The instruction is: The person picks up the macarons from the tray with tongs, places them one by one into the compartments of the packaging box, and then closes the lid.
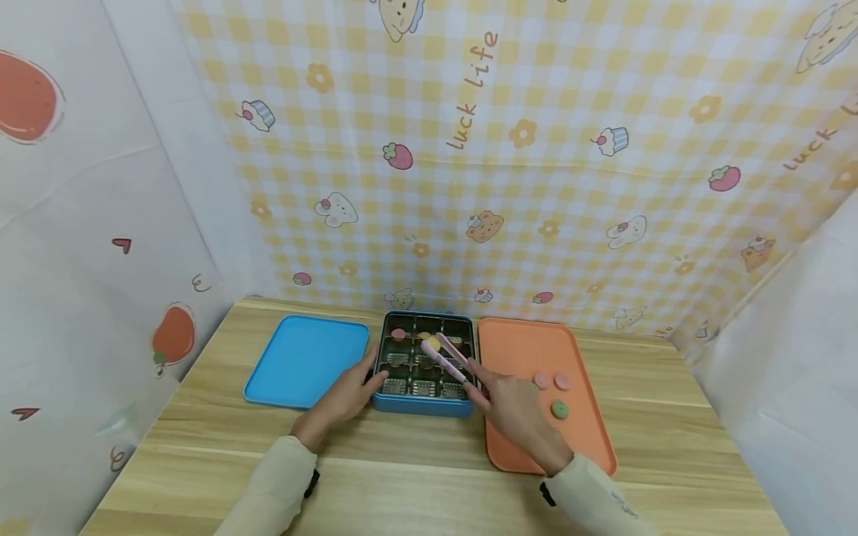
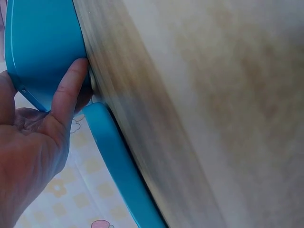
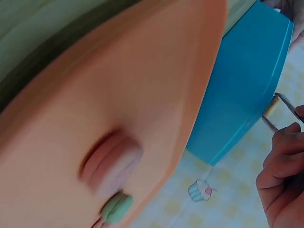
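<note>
My left hand (image 1: 347,391) holds the left side of a blue box (image 1: 422,406), thumb at its rim and fingers along the outer wall. In the left wrist view a straight finger (image 2: 69,92) touches that wall near the tabletop. My right hand (image 1: 515,409) grips pink tongs (image 1: 447,362), which pinch a yellow macaron (image 1: 434,343) over the box. Inside is a divided tray. A pink macaron (image 1: 398,334) sits in a back left compartment; a yellowish one (image 1: 424,336) is partly hidden behind the tongs. Fingers partly hide the tongs' handles in the right wrist view.
To the right lies an orange tray (image 1: 529,342) with two pink macarons (image 1: 562,382) and a green macaron (image 1: 559,409). A flat blue lid (image 1: 308,361) lies left of the box on the wooden table (image 1: 402,499). A patterned cloth (image 1: 429,186) hangs behind.
</note>
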Available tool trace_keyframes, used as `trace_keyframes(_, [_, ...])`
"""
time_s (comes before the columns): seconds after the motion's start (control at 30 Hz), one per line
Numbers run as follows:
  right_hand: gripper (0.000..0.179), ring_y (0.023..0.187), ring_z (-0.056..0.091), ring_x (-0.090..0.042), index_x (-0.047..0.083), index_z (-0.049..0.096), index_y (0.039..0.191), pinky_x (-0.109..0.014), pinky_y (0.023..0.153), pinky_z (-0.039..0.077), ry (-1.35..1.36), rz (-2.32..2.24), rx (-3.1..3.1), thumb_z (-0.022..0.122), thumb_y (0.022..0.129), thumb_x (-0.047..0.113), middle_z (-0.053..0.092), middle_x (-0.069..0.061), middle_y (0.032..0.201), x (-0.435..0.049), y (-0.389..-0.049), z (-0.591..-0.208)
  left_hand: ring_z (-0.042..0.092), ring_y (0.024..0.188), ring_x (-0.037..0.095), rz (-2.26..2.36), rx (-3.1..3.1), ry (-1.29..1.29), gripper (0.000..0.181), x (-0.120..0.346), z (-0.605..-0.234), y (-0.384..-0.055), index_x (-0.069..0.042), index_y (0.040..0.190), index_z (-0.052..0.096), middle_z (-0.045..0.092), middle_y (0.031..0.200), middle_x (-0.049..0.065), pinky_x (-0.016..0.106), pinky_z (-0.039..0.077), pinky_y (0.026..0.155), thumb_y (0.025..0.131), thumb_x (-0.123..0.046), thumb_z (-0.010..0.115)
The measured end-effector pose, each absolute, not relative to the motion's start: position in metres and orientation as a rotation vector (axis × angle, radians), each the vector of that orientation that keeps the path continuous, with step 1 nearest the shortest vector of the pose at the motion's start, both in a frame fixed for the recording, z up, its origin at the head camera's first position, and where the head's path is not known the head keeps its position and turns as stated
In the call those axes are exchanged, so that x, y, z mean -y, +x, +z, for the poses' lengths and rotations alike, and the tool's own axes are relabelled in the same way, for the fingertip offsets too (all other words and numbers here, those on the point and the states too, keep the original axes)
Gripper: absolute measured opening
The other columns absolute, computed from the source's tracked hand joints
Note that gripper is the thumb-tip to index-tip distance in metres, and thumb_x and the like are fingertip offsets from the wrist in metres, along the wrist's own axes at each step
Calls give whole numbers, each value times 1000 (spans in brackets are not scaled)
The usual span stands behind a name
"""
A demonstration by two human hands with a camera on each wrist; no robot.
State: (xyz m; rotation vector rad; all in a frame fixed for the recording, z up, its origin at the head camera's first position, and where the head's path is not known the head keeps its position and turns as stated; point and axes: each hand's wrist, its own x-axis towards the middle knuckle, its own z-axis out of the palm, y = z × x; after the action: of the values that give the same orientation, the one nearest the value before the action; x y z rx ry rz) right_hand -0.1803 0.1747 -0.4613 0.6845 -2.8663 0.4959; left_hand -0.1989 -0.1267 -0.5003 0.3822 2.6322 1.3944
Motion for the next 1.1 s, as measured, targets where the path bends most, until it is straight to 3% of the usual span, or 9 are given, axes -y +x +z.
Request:
trace_keyframes(0.17, [50,35,24,-5,13,54,145,-20,37,20,724,482,2885,54,102,39,33,9,48,-158,-179,-460,35,142,42,1377,-2647,378,69,127,-501,-199,-10,161,9,30,158,24,58,35,110,106,-19,49])
trace_keyframes(0.6, [47,40,28,-4,9,58,140,-21,39,22,822,369,2814,58,101,35,35,9,51,-138,-185,-462,37,140,42,1357,-2660,359,68,126,-499,-198,-7,160,10,30,157,25,58,36,109,106,-19,49])
trace_keyframes(0.97, [46,36,22,-6,13,60,139,-21,36,15,819,377,2857,57,101,38,30,9,44,-128,-188,-469,36,141,42,1352,-2662,358,68,125,-501,-199,-5,160,9,27,159,25,57,37,109,106,-18,48])
trace_keyframes(1.1, [45,36,22,-6,12,60,138,-21,36,15,831,360,2850,57,101,37,30,8,45,-126,-188,-470,42,137,40,1357,-2656,366,68,125,-500,-198,-5,160,9,28,158,26,54,41,104,106,-18,48])
